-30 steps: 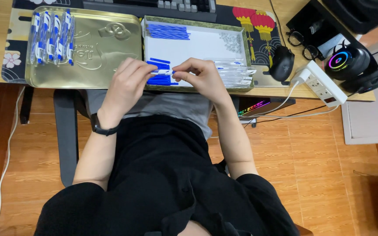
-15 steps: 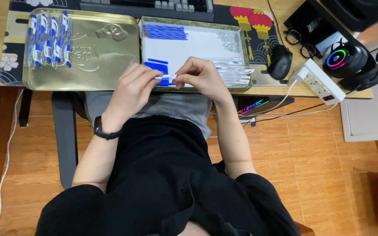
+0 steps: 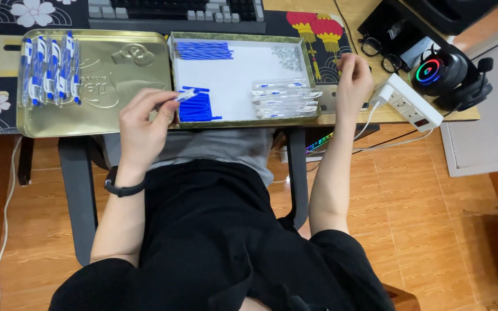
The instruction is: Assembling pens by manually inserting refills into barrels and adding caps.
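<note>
My left hand point(image 3: 142, 124) pinches a short blue-and-clear pen part point(image 3: 185, 95) at the left rim of the white shallow box point(image 3: 234, 75). Inside the box lie a stack of blue refills point(image 3: 203, 50) at the top, a pile of blue caps point(image 3: 198, 107) near my left hand, clear pen barrels point(image 3: 286, 97) at the right and small clear bits point(image 3: 287, 56). My right hand point(image 3: 353, 80) hovers just right of the box with curled fingers; I cannot tell whether it holds anything. Finished blue-and-white pens point(image 3: 50, 69) lie in a row on the gold tin lid point(image 3: 110, 86).
A keyboard point(image 3: 174, 12) lies behind the box on a patterned desk mat. A white power strip point(image 3: 410, 102), glasses point(image 3: 378, 46) and a lit headset point(image 3: 448, 75) sit at the desk's right end. Wooden floor lies below, with my lap in black.
My hands have separated: the right hand moved away to the right of the box, while the left stays at the box's left rim with the pen part.
</note>
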